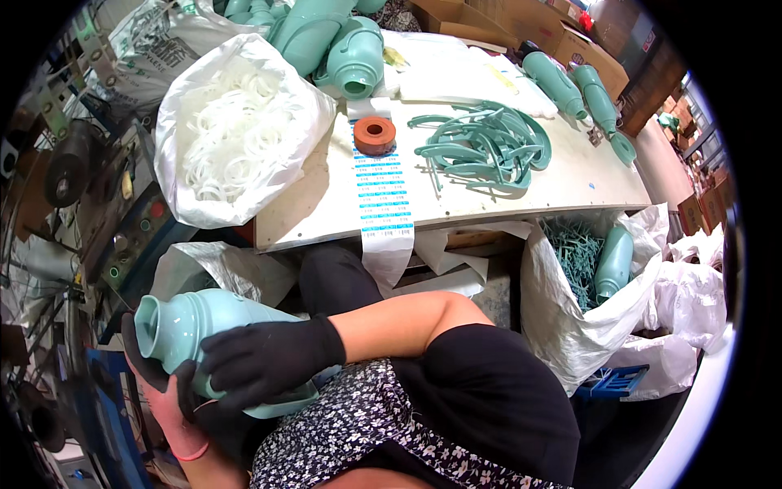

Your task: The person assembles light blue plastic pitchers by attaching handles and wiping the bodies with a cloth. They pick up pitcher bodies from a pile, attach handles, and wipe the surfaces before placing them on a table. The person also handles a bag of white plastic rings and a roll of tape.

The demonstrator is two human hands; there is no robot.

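A pale green plastic thermos flask casing point(232, 306) lies tilted across my lap at the lower left, its open mouth toward the left. My left hand point(169, 401), in a black and pink glove, supports it from below near the neck, thumb against the side. Over the middle of the body rests my right hand point(273, 359) in a black glove, fingers curled around the casing. Part of the left hand's grip is hidden behind the casing.
On the table point(318, 213) are a white bag of translucent rings point(236, 134), a brown tape roll point(375, 136) on a label strip point(383, 191), green handles point(489, 147) and more casings point(356, 57). Right of my knees, a sack point(554, 326) holds green strips and a casing.
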